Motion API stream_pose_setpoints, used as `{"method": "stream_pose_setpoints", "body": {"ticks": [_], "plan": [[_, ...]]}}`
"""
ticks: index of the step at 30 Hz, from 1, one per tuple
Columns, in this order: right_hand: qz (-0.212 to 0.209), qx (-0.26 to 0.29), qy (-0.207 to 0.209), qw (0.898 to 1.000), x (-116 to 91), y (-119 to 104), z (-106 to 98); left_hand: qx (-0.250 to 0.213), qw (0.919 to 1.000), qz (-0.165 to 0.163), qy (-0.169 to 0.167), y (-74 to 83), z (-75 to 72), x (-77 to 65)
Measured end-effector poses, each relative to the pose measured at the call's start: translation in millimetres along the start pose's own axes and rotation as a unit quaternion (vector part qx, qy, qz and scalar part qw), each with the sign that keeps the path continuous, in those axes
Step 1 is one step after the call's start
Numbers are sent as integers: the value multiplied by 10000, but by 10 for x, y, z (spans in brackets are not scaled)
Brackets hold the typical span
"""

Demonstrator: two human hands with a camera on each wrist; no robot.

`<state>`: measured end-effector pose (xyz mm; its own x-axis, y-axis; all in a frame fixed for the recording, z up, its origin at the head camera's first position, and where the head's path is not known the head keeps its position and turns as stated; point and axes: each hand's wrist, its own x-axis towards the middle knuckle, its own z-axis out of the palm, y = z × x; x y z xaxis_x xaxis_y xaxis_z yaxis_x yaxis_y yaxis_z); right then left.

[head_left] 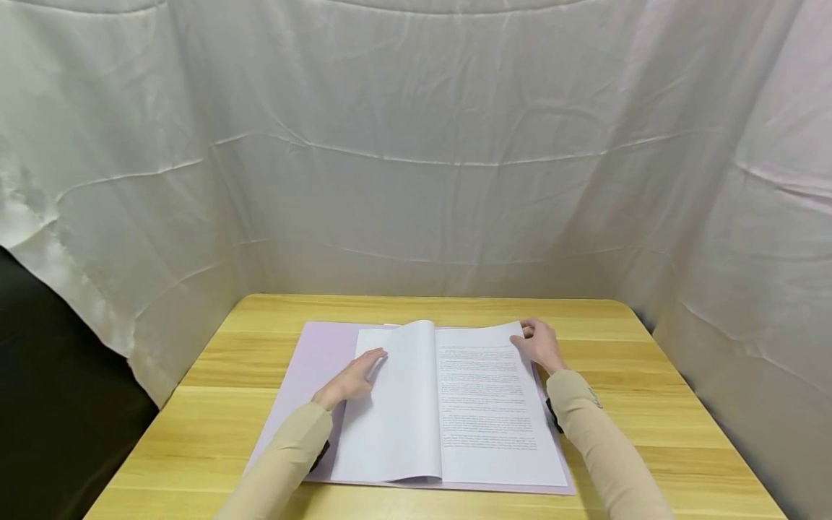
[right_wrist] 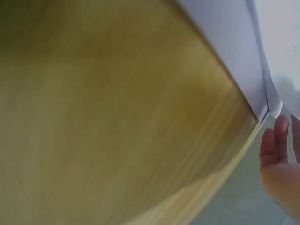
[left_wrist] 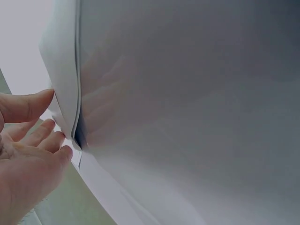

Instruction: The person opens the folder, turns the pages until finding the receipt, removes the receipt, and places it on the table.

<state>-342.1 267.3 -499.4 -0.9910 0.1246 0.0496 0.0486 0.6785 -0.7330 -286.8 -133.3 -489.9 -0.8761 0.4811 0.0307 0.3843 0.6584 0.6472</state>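
Observation:
Printed paper sheets lie spread over a flat lilac folder (head_left: 325, 347). Their left side (head_left: 399, 426) is blank and bulges up near the middle fold. Text lines cover the right-hand page (head_left: 490, 466). My left hand (head_left: 351, 379) rests at the blank side's left edge, fingers extended; in the left wrist view its thumb (left_wrist: 33, 105) and fingertips are right at the paper edges. At the upper right corner my right hand (head_left: 542, 348) pinches the printed page, thumb on top. The right wrist view shows fingers (right_wrist: 280, 136) close by the paper's corner.
The folder lies on a light wooden table (head_left: 650, 433) with rounded far corners. Pale grey cloth (head_left: 455, 202) hangs behind and on both sides. A black area (head_left: 52, 390) shows at the lower left. Both forearms wear beige sleeves (head_left: 611, 448) with dark wrist straps.

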Motion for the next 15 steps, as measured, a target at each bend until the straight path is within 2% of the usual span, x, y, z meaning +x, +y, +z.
{"method": "stream_pose_setpoints", "body": {"ticks": [10,15], "plan": [[116,-161,-7,9998,-16,8,-14,4,9998,-165,-143,1,-15,-8],[75,177,-289,9994,-63,-20,-45,-101,9996,-140,-229,-8,-28,-28]]}}
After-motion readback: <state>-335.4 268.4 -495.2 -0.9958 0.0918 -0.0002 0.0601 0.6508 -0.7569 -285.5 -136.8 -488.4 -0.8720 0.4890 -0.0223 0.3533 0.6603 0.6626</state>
